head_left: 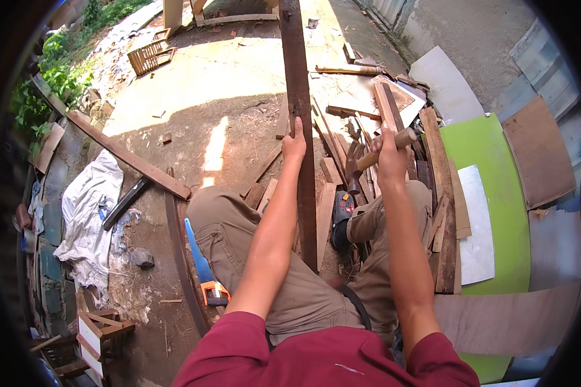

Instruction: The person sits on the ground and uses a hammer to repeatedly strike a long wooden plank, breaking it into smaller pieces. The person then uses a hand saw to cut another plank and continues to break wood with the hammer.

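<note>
A long dark wooden plank (297,77) stretches away from me between my legs. My left hand (295,147) is closed on the plank's left edge, its thumb lying along the wood; the other fingers are mostly hidden. To the right, my right hand (390,158) grips the wooden handle of a claw hammer (353,169). The hammer is held above my right knee, its metal head toward the plank but apart from it. A handsaw (200,251) with a blue blade and orange handle rests beside my left thigh.
Loose boards (438,187) are piled along my right, next to a green panel (490,213) and other sheets. At left are a slanting beam (129,155), a white cloth (91,206) and a stone (142,258). A small wooden frame (151,57) lies farther off.
</note>
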Tool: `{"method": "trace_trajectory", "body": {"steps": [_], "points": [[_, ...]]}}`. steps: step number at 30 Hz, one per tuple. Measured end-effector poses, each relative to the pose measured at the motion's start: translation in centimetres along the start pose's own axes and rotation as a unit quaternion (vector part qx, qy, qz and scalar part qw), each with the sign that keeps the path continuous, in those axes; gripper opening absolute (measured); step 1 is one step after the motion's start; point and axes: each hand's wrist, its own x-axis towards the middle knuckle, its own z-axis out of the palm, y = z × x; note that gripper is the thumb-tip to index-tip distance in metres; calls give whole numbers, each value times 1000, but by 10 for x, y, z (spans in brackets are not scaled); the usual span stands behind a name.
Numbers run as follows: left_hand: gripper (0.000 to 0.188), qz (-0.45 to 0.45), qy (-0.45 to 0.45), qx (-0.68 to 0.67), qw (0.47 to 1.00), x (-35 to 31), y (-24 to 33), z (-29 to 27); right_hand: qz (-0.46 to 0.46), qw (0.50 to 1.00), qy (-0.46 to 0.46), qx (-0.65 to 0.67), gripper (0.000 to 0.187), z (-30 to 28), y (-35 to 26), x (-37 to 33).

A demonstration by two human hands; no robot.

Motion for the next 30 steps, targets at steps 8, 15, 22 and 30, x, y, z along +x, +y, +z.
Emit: {"method": "trace_trajectory", "body": {"steps": [8, 15, 22, 30], "points": [[111, -54, 9, -8, 998, 41, 37, 40, 75, 983, 100, -134, 35, -89, 76, -49], [97, -66, 8, 34, 997, 20, -35, 86, 39, 998, 40, -12, 33, -89, 88, -30], [104, -129, -36, 161, 978, -36, -122, 102, 89, 992, 79, -43, 32, -105, 94, -48], [103, -135, -119, 154, 972, -95, -210, 96, 106, 991, 72, -46, 30, -116, 104, -54]]}}
